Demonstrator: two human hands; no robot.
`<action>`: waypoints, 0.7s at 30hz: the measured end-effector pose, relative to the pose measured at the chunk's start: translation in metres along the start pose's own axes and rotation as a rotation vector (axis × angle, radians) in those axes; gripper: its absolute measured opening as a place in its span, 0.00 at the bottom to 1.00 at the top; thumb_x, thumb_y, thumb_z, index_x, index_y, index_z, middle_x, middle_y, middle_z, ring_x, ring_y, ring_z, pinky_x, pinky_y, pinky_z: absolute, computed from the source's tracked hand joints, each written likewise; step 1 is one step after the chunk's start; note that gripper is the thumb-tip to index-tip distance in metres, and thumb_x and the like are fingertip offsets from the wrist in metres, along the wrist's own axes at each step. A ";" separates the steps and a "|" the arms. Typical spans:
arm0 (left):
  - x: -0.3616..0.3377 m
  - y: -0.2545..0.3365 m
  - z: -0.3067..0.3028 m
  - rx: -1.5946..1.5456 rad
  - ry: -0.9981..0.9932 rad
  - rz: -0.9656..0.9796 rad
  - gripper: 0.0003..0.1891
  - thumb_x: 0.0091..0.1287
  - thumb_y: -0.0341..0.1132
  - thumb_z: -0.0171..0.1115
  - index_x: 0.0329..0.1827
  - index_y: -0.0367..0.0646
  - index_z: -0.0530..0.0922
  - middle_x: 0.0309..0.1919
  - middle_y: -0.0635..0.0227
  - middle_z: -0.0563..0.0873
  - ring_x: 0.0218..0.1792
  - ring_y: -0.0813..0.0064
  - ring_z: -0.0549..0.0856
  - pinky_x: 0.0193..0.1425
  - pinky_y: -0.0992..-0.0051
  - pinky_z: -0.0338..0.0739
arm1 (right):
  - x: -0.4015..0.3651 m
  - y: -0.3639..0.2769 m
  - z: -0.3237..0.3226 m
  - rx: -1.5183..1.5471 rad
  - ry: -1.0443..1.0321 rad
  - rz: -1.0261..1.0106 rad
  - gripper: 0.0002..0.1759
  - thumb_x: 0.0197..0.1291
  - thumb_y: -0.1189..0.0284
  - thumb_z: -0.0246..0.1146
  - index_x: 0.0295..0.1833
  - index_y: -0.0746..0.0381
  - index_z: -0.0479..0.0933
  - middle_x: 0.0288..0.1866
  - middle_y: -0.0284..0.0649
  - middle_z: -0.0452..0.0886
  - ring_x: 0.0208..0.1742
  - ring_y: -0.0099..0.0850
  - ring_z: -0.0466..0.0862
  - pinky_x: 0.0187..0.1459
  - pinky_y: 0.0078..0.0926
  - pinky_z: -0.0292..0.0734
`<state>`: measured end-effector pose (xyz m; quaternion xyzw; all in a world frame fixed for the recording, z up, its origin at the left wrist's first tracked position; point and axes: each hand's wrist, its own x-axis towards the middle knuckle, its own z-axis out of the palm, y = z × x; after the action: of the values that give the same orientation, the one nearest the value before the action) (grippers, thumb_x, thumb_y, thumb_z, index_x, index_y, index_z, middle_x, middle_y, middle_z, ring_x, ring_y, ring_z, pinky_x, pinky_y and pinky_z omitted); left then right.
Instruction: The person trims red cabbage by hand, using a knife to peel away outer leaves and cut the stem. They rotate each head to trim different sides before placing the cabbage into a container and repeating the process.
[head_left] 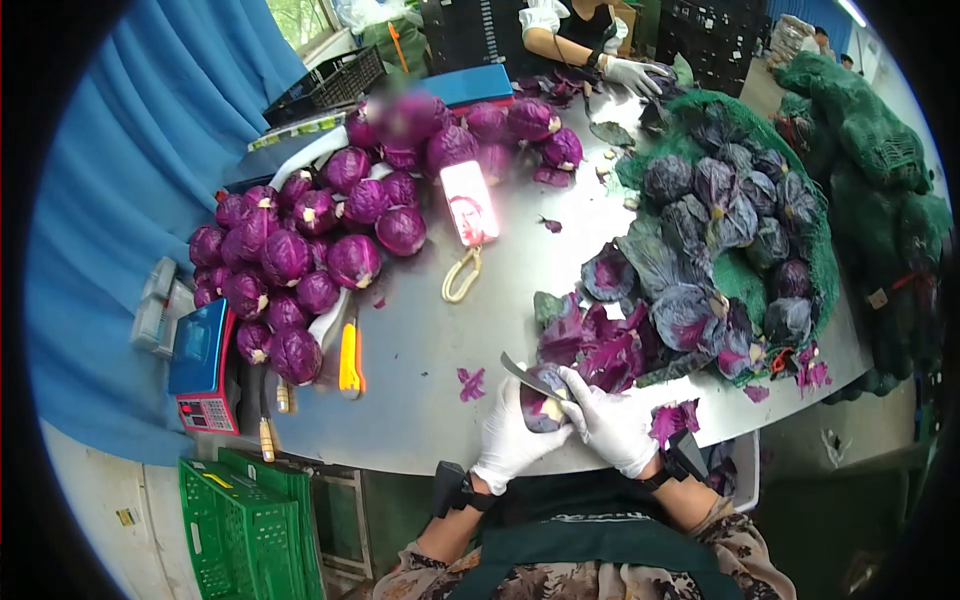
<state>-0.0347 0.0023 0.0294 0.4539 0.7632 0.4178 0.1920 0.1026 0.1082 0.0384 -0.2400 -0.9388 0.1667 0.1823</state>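
Observation:
A small red cabbage (541, 402) rests in my gloved left hand (512, 438), its pale stem end showing. My left fingers wrap round its near side. In my gloved right hand (608, 422) is a knife (527, 374), its curved dark blade lying across the top of the cabbage and pointing left. The knife's handle is hidden in my grip. Beyond my right hand lie loose purple cabbage leaves (610, 350) on the metal table (430, 400). A small leaf scrap (471, 384) lies left of the cabbage.
Trimmed red cabbages (287, 256) are heaped at left, near a yellow cutter (351, 360), a scale (205, 365) and wooden-handled knives (266, 438). A phone (468, 203) lies mid-table. Untrimmed cabbages (715, 185) fill a green net (817, 240) at right. A co-worker's gloved hand (635, 76) is opposite.

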 end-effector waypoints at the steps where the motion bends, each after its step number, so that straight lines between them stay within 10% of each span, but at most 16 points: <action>1: 0.001 -0.004 0.002 0.020 -0.004 -0.006 0.51 0.41 0.48 0.81 0.67 0.36 0.63 0.56 0.53 0.75 0.58 0.55 0.78 0.61 0.61 0.74 | 0.004 0.000 -0.004 0.054 -0.012 0.046 0.23 0.69 0.61 0.58 0.67 0.56 0.70 0.24 0.40 0.77 0.19 0.34 0.79 0.22 0.32 0.73; 4: -0.008 -0.008 0.007 0.092 0.018 0.112 0.56 0.41 0.49 0.81 0.72 0.37 0.58 0.62 0.50 0.71 0.62 0.53 0.75 0.65 0.61 0.72 | 0.016 0.013 0.003 0.479 0.180 0.297 0.16 0.72 0.62 0.55 0.58 0.57 0.76 0.26 0.42 0.81 0.23 0.34 0.82 0.27 0.30 0.75; 8: -0.014 -0.017 0.004 -0.034 -0.043 0.080 0.57 0.44 0.50 0.81 0.74 0.39 0.55 0.65 0.47 0.67 0.65 0.49 0.72 0.67 0.58 0.71 | 0.017 0.019 -0.001 0.806 -0.061 0.492 0.16 0.73 0.63 0.54 0.59 0.59 0.76 0.31 0.43 0.85 0.30 0.35 0.86 0.36 0.31 0.79; 12: -0.019 -0.015 -0.013 -0.437 -0.101 0.082 0.55 0.50 0.43 0.80 0.76 0.38 0.52 0.67 0.54 0.67 0.69 0.59 0.69 0.73 0.63 0.63 | 0.012 -0.016 -0.022 0.698 -0.101 0.171 0.18 0.73 0.65 0.55 0.62 0.62 0.74 0.49 0.47 0.84 0.45 0.34 0.85 0.48 0.27 0.79; 13: -0.020 -0.005 -0.016 -0.829 -0.135 -0.125 0.50 0.56 0.39 0.77 0.76 0.38 0.52 0.67 0.56 0.67 0.68 0.64 0.69 0.73 0.64 0.64 | 0.008 -0.022 -0.025 0.737 -0.148 0.170 0.18 0.73 0.65 0.55 0.62 0.62 0.74 0.47 0.45 0.84 0.43 0.32 0.85 0.47 0.27 0.79; 16: -0.018 -0.020 -0.010 -0.410 -0.118 -0.114 0.44 0.58 0.39 0.75 0.74 0.38 0.57 0.64 0.54 0.69 0.67 0.61 0.70 0.71 0.64 0.66 | 0.002 -0.017 -0.004 0.869 0.007 0.072 0.17 0.74 0.66 0.53 0.62 0.61 0.74 0.42 0.37 0.84 0.38 0.26 0.83 0.41 0.27 0.78; 18: -0.019 -0.012 -0.006 -0.334 -0.108 -0.123 0.43 0.58 0.43 0.74 0.73 0.39 0.60 0.63 0.56 0.69 0.66 0.62 0.69 0.72 0.65 0.63 | 0.004 -0.002 -0.010 1.065 -0.192 0.464 0.17 0.75 0.64 0.53 0.59 0.64 0.76 0.34 0.31 0.81 0.31 0.18 0.78 0.34 0.19 0.74; 21: -0.025 -0.020 -0.004 -0.389 -0.098 -0.103 0.45 0.56 0.45 0.76 0.73 0.39 0.61 0.64 0.56 0.68 0.67 0.61 0.69 0.72 0.65 0.64 | 0.018 0.052 -0.012 1.054 0.272 0.734 0.21 0.75 0.57 0.52 0.58 0.62 0.78 0.17 0.25 0.67 0.16 0.16 0.65 0.18 0.19 0.59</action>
<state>-0.0350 -0.0256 0.0129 0.3885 0.6802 0.5243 0.3339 0.1132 0.1630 0.0324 -0.4422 -0.5571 0.6240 0.3237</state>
